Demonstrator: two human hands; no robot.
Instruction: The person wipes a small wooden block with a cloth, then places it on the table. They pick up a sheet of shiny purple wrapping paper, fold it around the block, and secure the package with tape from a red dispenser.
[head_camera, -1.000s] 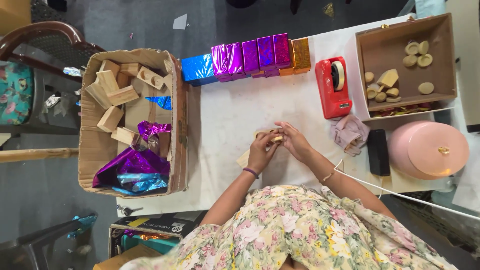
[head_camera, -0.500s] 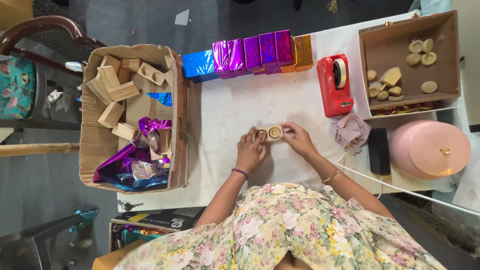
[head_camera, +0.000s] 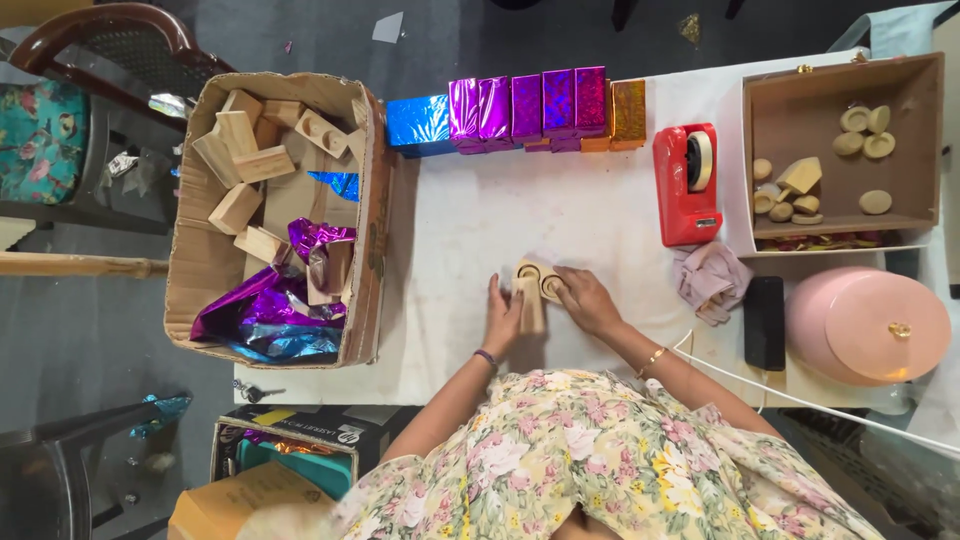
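I am working at the white table (head_camera: 480, 230), both forearms reaching forward from my floral dress and converging near its middle. My left hand (head_camera: 503, 318) is lying flat, fingers extended and together, pressing against the left side of a pale wooden block (head_camera: 535, 285) with two round recesses in its top face. My right hand (head_camera: 585, 300) is curling over the block's right end, fingers bent and touching the wood beside one recess. Neither hand is fully closing round the piece; both are bracing it where it is resting on the table surface. A bracelet is showing on each wrist.

To the left, an open cardboard box (head_camera: 375, 180) is holding more wooden blocks and crumpled purple and blue foil. Along the far edge of the table, a row of foil-wrapped boxes (head_camera: 520, 108) is standing side by side, blue through purple to gold. A red tape dispenser (head_camera: 685, 185) is sitting well right of my hands, with a crumpled cloth (head_camera: 710, 280) near it, a black phone (head_camera: 765, 322) beside that, and a pink lidded container (head_camera: 868, 325) further right.
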